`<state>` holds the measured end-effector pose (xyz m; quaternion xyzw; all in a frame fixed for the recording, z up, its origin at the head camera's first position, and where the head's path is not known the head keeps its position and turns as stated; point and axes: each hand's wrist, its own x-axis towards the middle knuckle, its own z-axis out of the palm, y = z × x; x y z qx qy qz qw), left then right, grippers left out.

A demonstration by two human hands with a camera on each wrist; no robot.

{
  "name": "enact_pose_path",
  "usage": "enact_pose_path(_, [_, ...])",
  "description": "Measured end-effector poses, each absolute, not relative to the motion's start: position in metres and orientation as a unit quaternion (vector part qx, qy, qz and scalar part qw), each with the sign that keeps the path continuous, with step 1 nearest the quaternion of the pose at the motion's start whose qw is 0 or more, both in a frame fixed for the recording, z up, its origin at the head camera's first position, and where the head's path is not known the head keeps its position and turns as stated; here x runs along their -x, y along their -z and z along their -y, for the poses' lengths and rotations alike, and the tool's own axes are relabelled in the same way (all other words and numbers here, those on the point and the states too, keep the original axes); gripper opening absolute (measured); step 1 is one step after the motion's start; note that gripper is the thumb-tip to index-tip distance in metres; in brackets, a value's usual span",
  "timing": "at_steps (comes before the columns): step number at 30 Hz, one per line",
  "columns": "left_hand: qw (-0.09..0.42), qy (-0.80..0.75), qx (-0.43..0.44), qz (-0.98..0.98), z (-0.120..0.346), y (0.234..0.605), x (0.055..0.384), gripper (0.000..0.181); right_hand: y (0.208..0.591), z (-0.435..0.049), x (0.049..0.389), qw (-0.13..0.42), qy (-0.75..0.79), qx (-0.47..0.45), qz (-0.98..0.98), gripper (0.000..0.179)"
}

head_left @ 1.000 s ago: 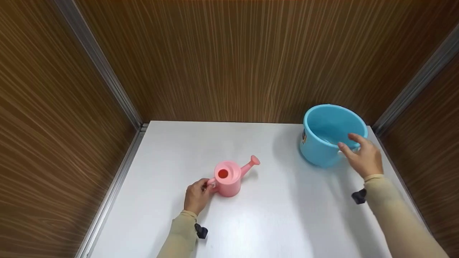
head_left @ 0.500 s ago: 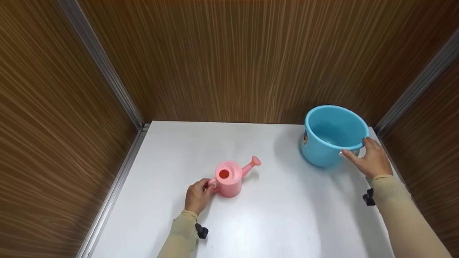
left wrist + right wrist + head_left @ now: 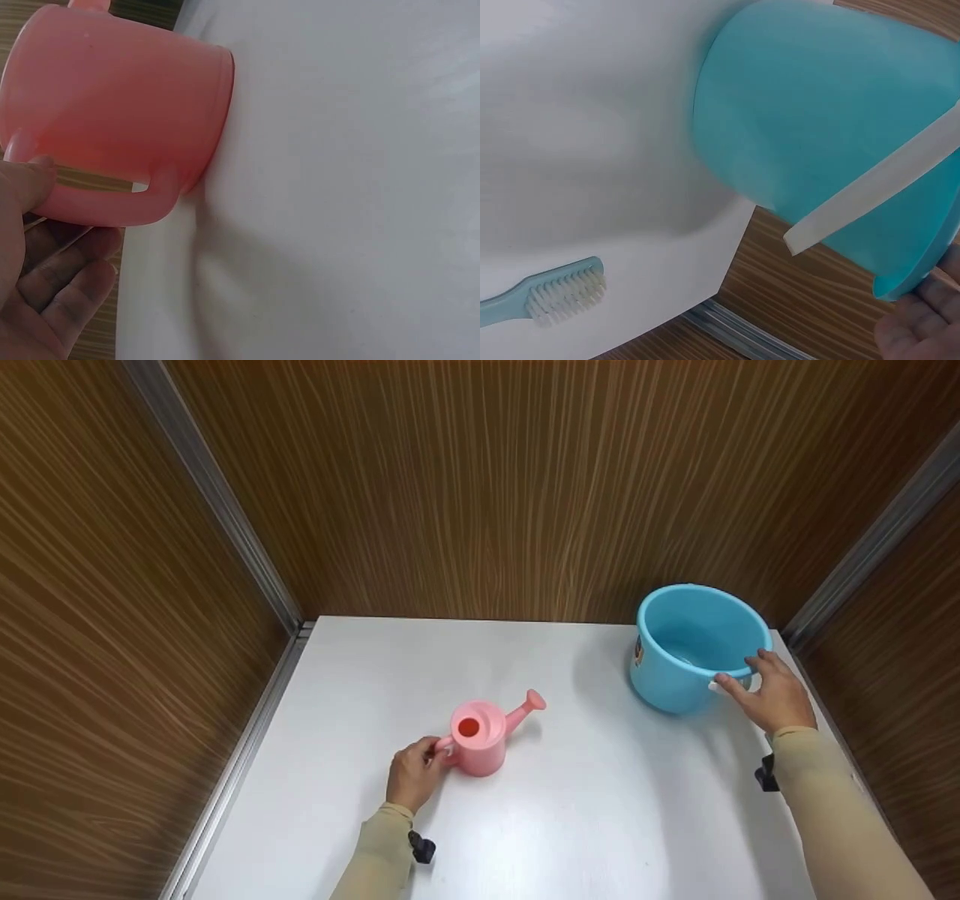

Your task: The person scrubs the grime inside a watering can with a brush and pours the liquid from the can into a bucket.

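My left hand (image 3: pixel 415 775) pinches the handle of a pink watering can (image 3: pixel 480 750), which stands upright on the white table with its spout toward the back right. In the left wrist view the thumb lies on the can's handle (image 3: pixel 112 210), with the other fingers curled below. At the back right stands a light blue bucket (image 3: pixel 671 682). My right hand (image 3: pixel 780 697) holds its near right rim, fingertips over the edge and thumb on the front side. A white bail handle (image 3: pixel 885 180) hangs slanted across the bucket's outer wall in the right wrist view.
A pale blue brush (image 3: pixel 562 292) with white bristles lies on the table near its right edge, hidden behind my right arm in the head view. Wood-grain panels (image 3: pixel 465 495) enclose the white table (image 3: pixel 360 675) at the back and both sides.
My right hand has moved from hovering at the bucket's opening onto its rim, shifting slightly right. The left hand and the watering can stay in place.
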<state>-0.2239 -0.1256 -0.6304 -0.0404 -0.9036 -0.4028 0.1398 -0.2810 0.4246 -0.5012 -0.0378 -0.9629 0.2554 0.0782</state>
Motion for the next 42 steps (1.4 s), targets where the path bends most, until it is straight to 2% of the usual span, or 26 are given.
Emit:
enact_pose_path(7, [0.147, 0.403, 0.046, 0.902, 0.126, 0.631, 0.224, 0.012, 0.503, -0.424, 0.282, 0.087, -0.27, 0.05, 0.958, 0.081])
enact_pose_path(22, [0.156, 0.407, 0.047, 0.899, 0.126, 0.63, 0.224, 0.012, 0.506, -0.426, 0.276, 0.107, -0.266, 0.048, 0.957, 0.082])
enact_pose_path(34, [0.154, 0.404, 0.049, 0.9, 0.125, 0.63, 0.224, 0.012, 0.505, -0.417, 0.269, 0.125, -0.251, 0.005, 0.96, 0.073])
enact_pose_path(42, [0.146, 0.409, 0.046, 0.9, 0.124, 0.629, 0.225, 0.013, 0.507, -0.409, 0.261, 0.126, -0.246, -0.021, 0.961, 0.073])
